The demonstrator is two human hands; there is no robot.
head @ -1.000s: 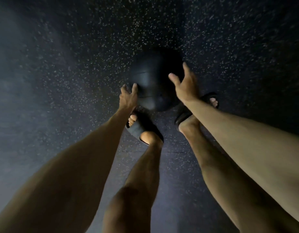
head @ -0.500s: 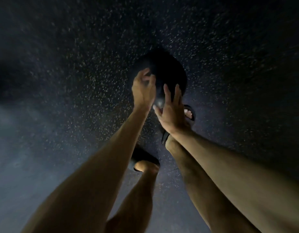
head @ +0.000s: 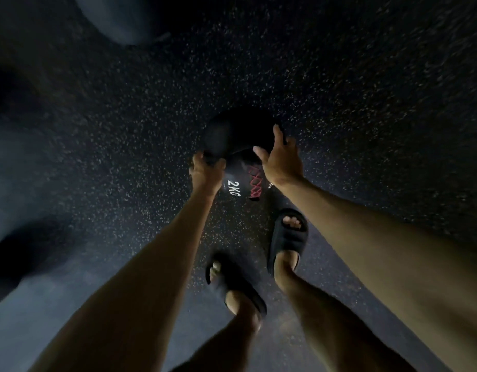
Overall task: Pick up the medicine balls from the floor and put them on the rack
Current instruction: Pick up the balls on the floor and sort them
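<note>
A black medicine ball (head: 236,140) with a white "2KG" mark and red stitching lies between my hands, just ahead of my feet. My left hand (head: 206,171) grips its left side with curled fingers. My right hand (head: 283,161) cups its right side, thumb and fingers spread round the curve. I cannot tell whether the ball rests on the floor or hangs just above it. No rack is in view.
The floor (head: 124,130) is dark speckled rubber. Another dark round shape (head: 124,20), blurred, sits at the top left. A dark object (head: 20,261) lies at the left edge. My feet in black slides (head: 288,240) stand just behind the ball.
My hands went from reaching over the ball to grasping it on both sides. The ball has turned so its 2KG mark faces me. My feet have shifted.
</note>
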